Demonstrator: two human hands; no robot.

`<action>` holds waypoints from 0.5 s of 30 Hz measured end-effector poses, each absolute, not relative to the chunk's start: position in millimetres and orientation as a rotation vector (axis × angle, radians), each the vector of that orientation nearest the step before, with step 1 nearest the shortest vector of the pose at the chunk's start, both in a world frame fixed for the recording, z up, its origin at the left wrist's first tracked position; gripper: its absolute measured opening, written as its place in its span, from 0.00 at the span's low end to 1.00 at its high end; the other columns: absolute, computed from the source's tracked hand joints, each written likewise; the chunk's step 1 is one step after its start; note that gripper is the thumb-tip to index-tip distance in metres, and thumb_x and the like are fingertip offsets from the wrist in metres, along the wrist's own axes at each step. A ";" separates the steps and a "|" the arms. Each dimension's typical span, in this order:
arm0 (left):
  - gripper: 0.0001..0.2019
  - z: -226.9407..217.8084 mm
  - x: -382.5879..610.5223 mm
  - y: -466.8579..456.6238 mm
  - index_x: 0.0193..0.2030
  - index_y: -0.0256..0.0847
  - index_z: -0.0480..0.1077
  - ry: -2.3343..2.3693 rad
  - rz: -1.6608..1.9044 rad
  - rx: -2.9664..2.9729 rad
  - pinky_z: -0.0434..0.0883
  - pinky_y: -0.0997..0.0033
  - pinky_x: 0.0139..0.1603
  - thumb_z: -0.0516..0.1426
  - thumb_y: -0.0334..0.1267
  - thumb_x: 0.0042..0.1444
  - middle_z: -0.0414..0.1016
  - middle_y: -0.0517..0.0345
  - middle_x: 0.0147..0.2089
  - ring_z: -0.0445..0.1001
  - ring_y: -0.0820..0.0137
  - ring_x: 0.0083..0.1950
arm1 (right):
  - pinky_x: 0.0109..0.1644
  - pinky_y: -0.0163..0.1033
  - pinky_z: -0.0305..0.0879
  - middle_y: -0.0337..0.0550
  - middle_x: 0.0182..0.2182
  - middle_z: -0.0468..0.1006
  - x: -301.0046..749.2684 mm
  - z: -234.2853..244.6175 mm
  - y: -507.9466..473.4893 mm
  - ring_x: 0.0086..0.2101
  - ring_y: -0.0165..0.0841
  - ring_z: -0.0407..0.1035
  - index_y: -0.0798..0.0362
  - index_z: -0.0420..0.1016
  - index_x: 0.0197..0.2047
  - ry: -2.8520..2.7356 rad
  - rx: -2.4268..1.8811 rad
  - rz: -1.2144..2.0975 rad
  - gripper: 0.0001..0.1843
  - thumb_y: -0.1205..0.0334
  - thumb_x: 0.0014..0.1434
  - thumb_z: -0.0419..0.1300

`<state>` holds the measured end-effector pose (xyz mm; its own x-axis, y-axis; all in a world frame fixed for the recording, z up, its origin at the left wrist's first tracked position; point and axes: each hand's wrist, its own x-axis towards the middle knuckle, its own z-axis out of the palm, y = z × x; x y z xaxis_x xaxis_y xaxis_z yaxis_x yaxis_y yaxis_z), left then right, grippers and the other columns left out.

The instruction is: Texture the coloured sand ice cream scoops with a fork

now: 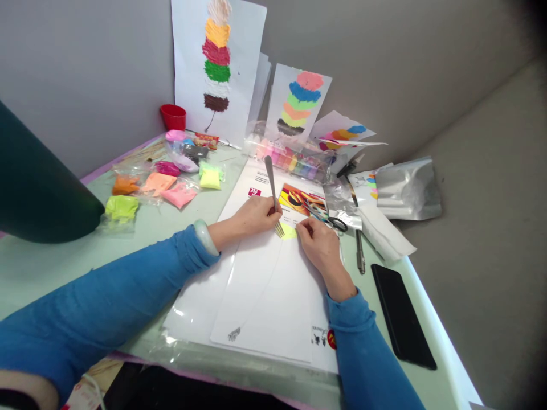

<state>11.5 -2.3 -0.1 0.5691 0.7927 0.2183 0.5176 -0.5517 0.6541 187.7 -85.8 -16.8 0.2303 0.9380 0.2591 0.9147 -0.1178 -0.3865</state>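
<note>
The left hand (258, 217) holds the fork (269, 171), tines at the yellow clay (290, 232) on the paper (267, 307), far side; the right hand (319, 246) pinches narrowly just right, contents unclear. Best press lightly, evenly.

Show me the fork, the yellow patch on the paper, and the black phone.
Fork (272, 183): head view, on its handle.
Yellow patch (289, 232): head view, near its middle.
Black phone (403, 316): head view, middle of its upper face.
</note>
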 end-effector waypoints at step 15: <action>0.09 -0.5 11.5 -1.4 0.35 0.37 0.74 1.078 0.688 2.284 0.64 0.71 0.33 0.53 0.34 0.53 0.76 0.57 0.29 0.72 0.68 0.31 | 0.35 0.37 0.56 0.42 0.32 0.80 187.3 -16.6 -86.5 0.32 0.36 0.71 0.50 0.76 0.34 -1.691 -2.049 0.063 0.12 0.55 0.60 0.53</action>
<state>11.5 -1.4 -0.5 0.5547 0.8020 0.2216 0.5388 -0.5492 0.6388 187.3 -86.5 -16.6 0.2353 0.9360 0.2619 0.9139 -0.1213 -0.3874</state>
